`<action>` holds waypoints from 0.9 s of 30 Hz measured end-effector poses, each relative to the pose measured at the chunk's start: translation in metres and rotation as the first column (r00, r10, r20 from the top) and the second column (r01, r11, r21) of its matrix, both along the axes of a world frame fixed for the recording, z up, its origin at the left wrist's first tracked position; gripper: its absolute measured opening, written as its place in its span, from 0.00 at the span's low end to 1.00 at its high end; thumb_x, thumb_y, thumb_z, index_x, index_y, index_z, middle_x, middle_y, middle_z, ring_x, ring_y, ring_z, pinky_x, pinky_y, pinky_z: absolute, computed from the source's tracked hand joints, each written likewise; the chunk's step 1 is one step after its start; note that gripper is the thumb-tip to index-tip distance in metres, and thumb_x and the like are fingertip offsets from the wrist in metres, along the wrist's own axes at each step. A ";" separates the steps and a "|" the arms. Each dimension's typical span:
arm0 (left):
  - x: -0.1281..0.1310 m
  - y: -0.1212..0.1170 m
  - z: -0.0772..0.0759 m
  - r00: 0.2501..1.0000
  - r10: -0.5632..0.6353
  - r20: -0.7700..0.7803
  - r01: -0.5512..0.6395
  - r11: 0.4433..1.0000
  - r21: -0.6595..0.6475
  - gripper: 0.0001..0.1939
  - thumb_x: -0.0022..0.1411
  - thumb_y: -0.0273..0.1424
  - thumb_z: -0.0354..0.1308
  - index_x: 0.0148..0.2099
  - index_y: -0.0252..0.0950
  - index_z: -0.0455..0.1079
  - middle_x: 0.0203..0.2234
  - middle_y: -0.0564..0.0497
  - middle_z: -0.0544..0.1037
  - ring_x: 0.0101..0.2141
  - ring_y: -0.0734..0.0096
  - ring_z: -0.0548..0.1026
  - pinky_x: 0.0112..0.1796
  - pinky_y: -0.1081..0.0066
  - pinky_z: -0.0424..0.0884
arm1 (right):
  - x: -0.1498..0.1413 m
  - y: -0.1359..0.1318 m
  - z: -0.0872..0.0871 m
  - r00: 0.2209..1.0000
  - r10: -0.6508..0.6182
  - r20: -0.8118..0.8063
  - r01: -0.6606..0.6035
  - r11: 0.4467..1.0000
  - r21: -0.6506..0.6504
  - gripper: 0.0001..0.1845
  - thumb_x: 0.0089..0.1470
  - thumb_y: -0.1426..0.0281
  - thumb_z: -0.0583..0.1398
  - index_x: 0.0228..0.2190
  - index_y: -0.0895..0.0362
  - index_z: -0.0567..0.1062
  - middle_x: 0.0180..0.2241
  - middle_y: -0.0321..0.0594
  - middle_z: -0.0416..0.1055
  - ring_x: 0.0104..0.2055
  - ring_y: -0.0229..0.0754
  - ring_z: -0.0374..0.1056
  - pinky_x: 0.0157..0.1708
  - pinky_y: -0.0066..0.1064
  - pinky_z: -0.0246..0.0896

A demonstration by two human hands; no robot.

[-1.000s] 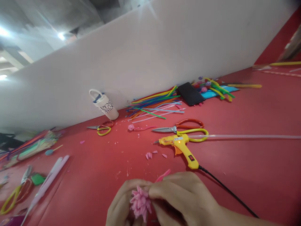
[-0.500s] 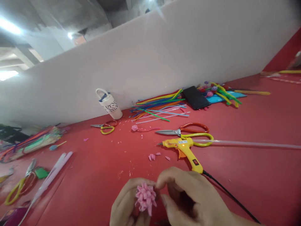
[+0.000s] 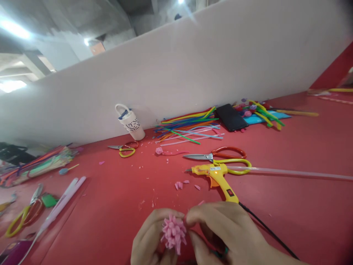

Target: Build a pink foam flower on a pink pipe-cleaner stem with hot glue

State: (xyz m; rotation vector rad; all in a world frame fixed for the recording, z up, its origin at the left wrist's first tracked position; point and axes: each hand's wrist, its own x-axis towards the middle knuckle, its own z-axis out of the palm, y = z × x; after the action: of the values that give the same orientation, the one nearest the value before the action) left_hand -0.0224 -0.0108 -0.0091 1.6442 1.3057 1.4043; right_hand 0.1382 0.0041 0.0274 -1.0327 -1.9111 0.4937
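A pink, spiky flower head (image 3: 174,232), apparently of fuzzy stems, is held in my left hand (image 3: 146,237), whose fingers curl round it from the left. My right hand (image 3: 226,230) is close beside the flower on its right, thumb and forefinger bent towards each other. Whatever lies between those fingertips is too small or hidden to make out. A bit of dark green shows under the right palm, mostly covered. Beyond that hand lies a yellow glue gun (image 3: 217,175), its nozzle pointing left. Small pink petal pieces (image 3: 179,185) lie ahead of my hands on the red table.
Large scissors (image 3: 215,155) rest behind the glue gun, whose clear glue stick (image 3: 292,171) runs right. A black cord (image 3: 268,229) trails near my right wrist. Coloured stems (image 3: 187,125), a phone (image 3: 231,117) and a white cup (image 3: 131,124) line the wall. More scissors (image 3: 27,213) lie left.
The view has shifted slightly, and the flower sits a little further right. A pink sliver behind my right hand and dark green beneath it now show.
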 end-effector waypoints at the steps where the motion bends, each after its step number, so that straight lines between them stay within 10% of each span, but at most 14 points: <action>1: 0.002 0.000 0.000 1.000 0.023 0.001 -0.023 0.999 0.048 0.04 0.53 0.30 0.61 0.30 0.41 0.77 0.28 0.48 0.79 0.29 0.65 0.75 0.30 0.69 0.73 | 0.000 0.001 0.002 1.000 0.004 -0.017 -0.005 0.999 -0.046 0.11 0.47 0.78 0.51 0.31 0.52 0.69 0.20 0.32 0.71 0.20 0.35 0.67 0.21 0.23 0.62; 6: 0.008 0.004 0.001 0.992 0.122 -0.017 -0.115 0.965 0.234 0.05 0.55 0.29 0.59 0.30 0.38 0.76 0.30 0.49 0.77 0.28 0.69 0.75 0.29 0.72 0.72 | 0.001 0.012 0.005 0.991 0.120 -0.056 -0.132 0.918 -0.373 0.10 0.51 0.77 0.51 0.24 0.54 0.67 0.19 0.31 0.68 0.20 0.34 0.64 0.19 0.22 0.58; 10: 0.004 0.008 0.001 0.984 0.169 -0.048 -0.144 0.931 0.335 0.04 0.53 0.25 0.61 0.26 0.37 0.73 0.30 0.52 0.71 0.28 0.74 0.71 0.26 0.76 0.67 | -0.004 0.023 -0.004 0.967 0.211 -0.143 -0.250 0.896 -0.367 0.19 0.41 0.86 0.54 0.34 0.55 0.71 0.34 0.35 0.70 0.34 0.35 0.66 0.31 0.23 0.60; 18: 0.009 0.009 0.005 0.987 0.033 0.157 -0.048 0.995 0.091 0.05 0.53 0.25 0.60 0.27 0.39 0.73 0.26 0.53 0.70 0.28 0.74 0.69 0.30 0.76 0.66 | -0.005 0.027 -0.016 0.943 0.294 -0.156 -0.330 0.889 -0.318 0.10 0.50 0.81 0.56 0.24 0.57 0.73 0.23 0.32 0.69 0.26 0.34 0.64 0.27 0.22 0.56; 23: 0.000 0.019 0.016 0.762 -0.104 0.639 0.374 0.877 -0.302 0.18 0.45 0.31 0.66 0.42 0.37 0.75 0.23 0.52 0.74 0.24 0.75 0.70 0.25 0.77 0.67 | 0.005 0.033 -0.009 0.973 0.229 0.004 -0.226 0.962 -0.155 0.11 0.49 0.81 0.56 0.28 0.56 0.74 0.25 0.35 0.71 0.28 0.36 0.66 0.28 0.24 0.58; 27: -0.010 0.021 0.024 0.601 -0.202 0.774 0.615 0.736 -0.285 0.19 0.46 0.32 0.64 0.43 0.32 0.75 0.28 0.47 0.77 0.26 0.69 0.73 0.28 0.72 0.70 | 0.013 0.036 -0.007 0.969 0.177 0.171 -0.179 0.984 -0.004 0.10 0.52 0.80 0.55 0.29 0.57 0.74 0.27 0.38 0.71 0.30 0.39 0.65 0.30 0.28 0.59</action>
State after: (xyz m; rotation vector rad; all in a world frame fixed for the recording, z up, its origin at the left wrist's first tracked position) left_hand -0.0327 0.0101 0.0150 0.7980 0.6613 1.0482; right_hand 0.1515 0.0404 0.0205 -0.9251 -2.1693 0.5090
